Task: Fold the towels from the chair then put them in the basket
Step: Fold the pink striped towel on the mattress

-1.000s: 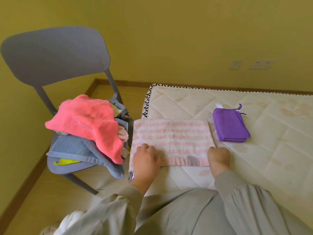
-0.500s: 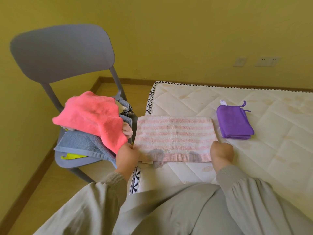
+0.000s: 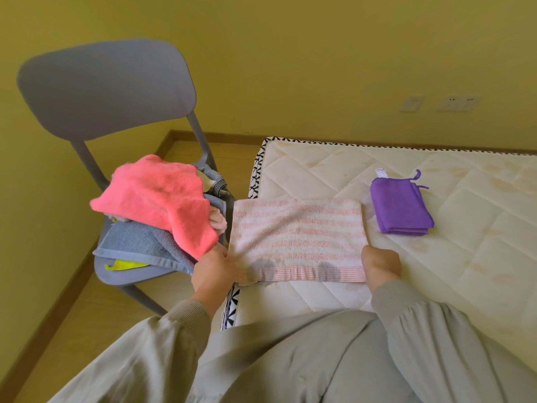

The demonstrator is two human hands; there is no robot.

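Towel [image 3: 296, 234] lies between left hand [image 3: 213, 271] and right hand [image 3: 380, 264], corners apparently pinched.

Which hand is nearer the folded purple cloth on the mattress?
Right. The right hand grips the near right corner of the pink-striped towel, close to the folded purple cloth; the left hand grips its near left corner.
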